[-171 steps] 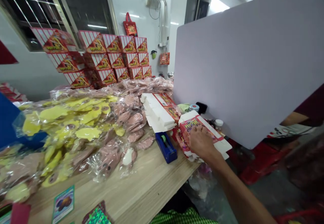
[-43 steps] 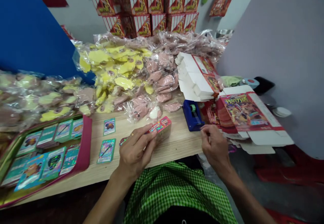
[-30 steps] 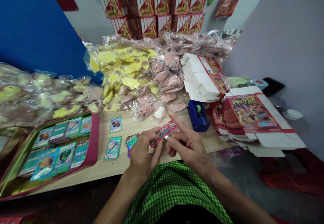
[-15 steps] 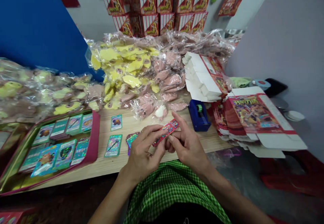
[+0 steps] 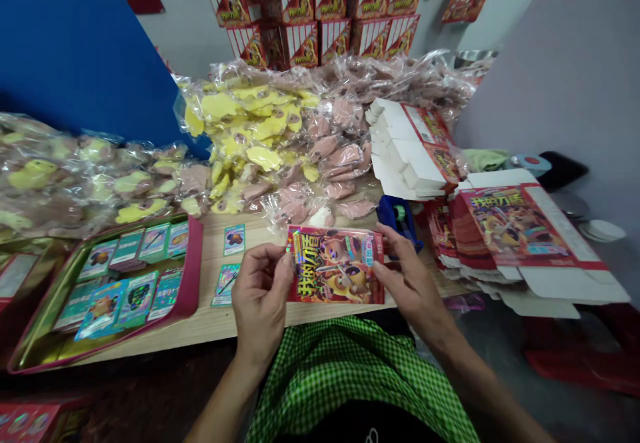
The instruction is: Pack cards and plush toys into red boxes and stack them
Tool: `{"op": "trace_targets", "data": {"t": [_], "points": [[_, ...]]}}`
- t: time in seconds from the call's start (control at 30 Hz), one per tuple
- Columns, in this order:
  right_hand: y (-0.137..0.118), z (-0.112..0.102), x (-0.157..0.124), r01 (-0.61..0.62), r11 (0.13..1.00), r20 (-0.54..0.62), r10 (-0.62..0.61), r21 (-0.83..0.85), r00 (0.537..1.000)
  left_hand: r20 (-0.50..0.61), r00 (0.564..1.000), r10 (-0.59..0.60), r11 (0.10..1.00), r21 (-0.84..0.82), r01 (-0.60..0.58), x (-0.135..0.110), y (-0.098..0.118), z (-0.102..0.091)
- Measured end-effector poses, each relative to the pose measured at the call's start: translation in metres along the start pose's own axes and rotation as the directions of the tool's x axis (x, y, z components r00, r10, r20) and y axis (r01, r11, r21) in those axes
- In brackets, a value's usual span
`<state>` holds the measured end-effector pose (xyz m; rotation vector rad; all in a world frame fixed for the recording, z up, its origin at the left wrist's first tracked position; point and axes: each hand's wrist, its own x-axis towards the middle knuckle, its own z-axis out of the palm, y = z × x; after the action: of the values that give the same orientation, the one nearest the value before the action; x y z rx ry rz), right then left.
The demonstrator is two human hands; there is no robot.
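The left hand [image 5: 261, 289] and right hand [image 5: 410, 289] grip the flat red printed card packet [image 5: 335, 264] by opposite edges; excess pinch pressure could crease it.

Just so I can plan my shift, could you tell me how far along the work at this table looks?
Done: red printed boxes stand stacked by the wall. In hand: the left hand and right hand hold a red printed packet. Left: flat box blanks and heaped bagged toys.

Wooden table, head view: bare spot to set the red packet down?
Bare light wood shows along the near edge, between the magenta-rimmed tin tray and the left hand; a sliver lies right of the right hand. Crowded: behind the red printed packet, bagged yellow and pink shapes.
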<state>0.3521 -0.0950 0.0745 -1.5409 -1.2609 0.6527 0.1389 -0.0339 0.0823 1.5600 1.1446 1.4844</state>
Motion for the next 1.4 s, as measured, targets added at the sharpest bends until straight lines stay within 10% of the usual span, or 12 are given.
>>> {"op": "trace_targets", "data": {"t": [0.27,0.47,0.67,0.87,1.0,1.1,1.27,1.4], "points": [[0.046,-0.012,0.01,-0.132,0.983,0.155,0.151,-0.128,0.976,0.139,0.903,-0.406,0.9,-0.11,0.422,-0.052,-0.044,0.005],[0.047,-0.006,0.016,0.146,0.771,0.262,0.028,-0.619,0.965,0.276,0.961,-0.021,0.834,0.535,-0.135,-0.066,-0.045,-0.004],[0.012,0.026,0.038,0.349,0.637,0.448,-0.006,-0.687,0.894,0.733,0.671,-0.109,0.696,0.538,-0.475,-0.053,-0.038,0.034],[-0.042,0.092,0.067,0.628,0.642,0.793,-0.051,-0.439,0.607,0.848,0.482,-0.221,0.662,0.494,-0.564,-0.054,-0.027,0.057],[-0.04,0.116,0.094,0.613,0.583,0.75,-0.008,-0.534,0.661,0.913,0.372,-0.167,0.641,0.387,-0.662,-0.062,0.004,0.033],[-0.021,0.111,0.114,0.523,0.518,0.636,0.053,-0.676,0.77,0.89,0.455,-0.007,0.785,0.287,-0.549,-0.061,0.024,-0.009],[0.009,0.088,0.12,0.506,0.48,0.618,0.1,-0.717,0.78,0.587,0.799,-0.13,0.982,0.186,0.023,-0.043,0.018,-0.061],[0.014,0.067,0.115,0.557,0.526,0.702,0.111,-0.642,0.703,0.559,0.742,-0.371,0.838,-0.143,0.527,-0.037,-0.009,-0.059]]}}
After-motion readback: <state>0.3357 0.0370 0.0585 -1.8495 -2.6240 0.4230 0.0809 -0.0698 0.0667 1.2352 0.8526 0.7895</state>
